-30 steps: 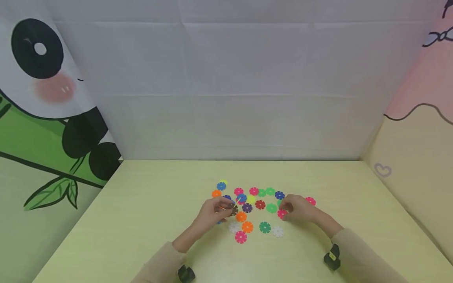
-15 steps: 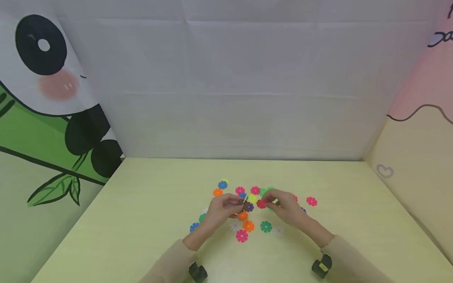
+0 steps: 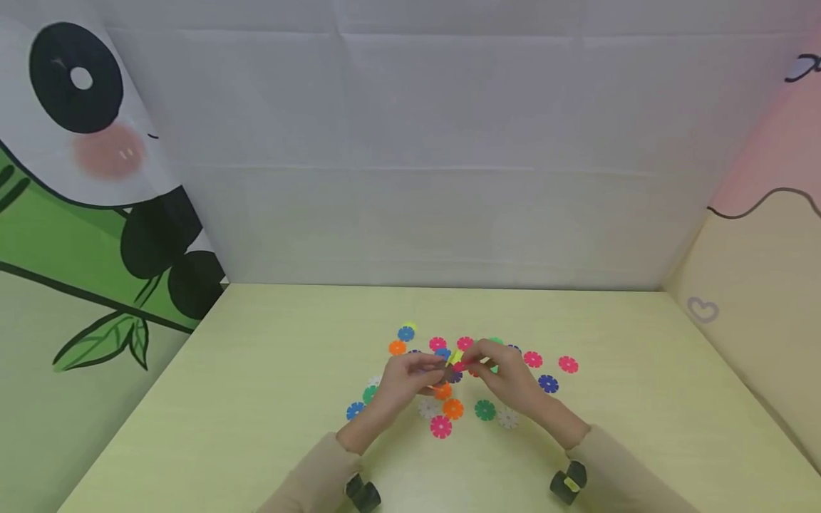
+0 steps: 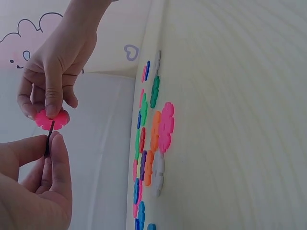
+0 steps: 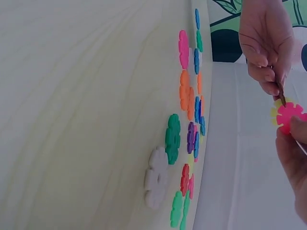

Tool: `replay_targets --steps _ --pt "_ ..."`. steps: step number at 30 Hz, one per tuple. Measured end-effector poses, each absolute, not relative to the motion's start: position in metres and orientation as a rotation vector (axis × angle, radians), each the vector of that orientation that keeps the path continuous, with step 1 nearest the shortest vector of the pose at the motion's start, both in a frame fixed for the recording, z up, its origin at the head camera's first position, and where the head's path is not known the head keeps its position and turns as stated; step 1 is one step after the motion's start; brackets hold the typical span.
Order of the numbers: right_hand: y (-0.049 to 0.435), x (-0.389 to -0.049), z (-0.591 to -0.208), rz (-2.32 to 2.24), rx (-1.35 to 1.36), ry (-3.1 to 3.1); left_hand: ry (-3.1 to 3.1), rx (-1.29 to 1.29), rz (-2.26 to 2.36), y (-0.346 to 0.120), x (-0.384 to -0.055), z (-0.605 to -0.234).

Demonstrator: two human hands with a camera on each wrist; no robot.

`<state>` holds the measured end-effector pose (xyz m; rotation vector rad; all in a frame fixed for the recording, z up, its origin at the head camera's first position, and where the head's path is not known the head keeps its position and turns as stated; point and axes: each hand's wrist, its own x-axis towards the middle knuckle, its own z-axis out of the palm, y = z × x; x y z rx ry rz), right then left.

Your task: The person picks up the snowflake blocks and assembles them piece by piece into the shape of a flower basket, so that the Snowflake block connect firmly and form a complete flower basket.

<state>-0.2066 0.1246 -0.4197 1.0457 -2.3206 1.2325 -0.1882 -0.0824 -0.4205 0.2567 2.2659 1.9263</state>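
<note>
Both hands come together over the middle of the table, above a scatter of notched, flower-shaped plastic discs. My left hand (image 3: 407,377) pinches a dark brown disc (image 5: 281,95), seen nearly edge-on in both wrist views. A yellow disc (image 5: 274,115) shows behind the meeting point in the right wrist view. Between thumb and fingers, my right hand (image 3: 508,377) holds a pink disc (image 4: 60,121). Its notched rim meets the end of the brown disc. Fingers hide part of each held disc.
Loose discs lie flat around and below the hands, among them an orange one (image 3: 452,409), a green one (image 3: 484,410), a pink one (image 3: 440,427) and a dark blue one (image 3: 548,384). A white cloth wall (image 3: 410,157) stands behind the table.
My right hand has carried the pink disc leftward from the right side of the scatter to the brown disc. My left hand has shifted a little to the right, still pinching the brown disc.
</note>
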Motion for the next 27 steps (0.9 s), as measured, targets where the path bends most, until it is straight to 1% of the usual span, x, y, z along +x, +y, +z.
replay_targets --steps 6,15,18,23,27 --pt "0.123 -0.208 -0.418 1.263 1.057 -2.279 2.270 0.222 1.939 -0.080 -0.188 -0.416" --pt "0.123 -0.210 -0.419 1.441 1.067 -2.214 2.202 0.126 1.973 -0.076 -0.184 -0.406" --pt "0.123 -0.211 -0.416 1.458 1.093 -2.230 2.203 0.152 1.972 -0.077 -0.184 -0.407" --pt "0.128 -0.212 -0.407 1.405 1.112 -2.406 2.220 0.230 1.931 -0.080 -0.188 -0.410" --pt "0.142 -0.215 -0.408 1.334 1.017 -2.646 2.307 0.207 1.865 -0.084 -0.189 -0.416"
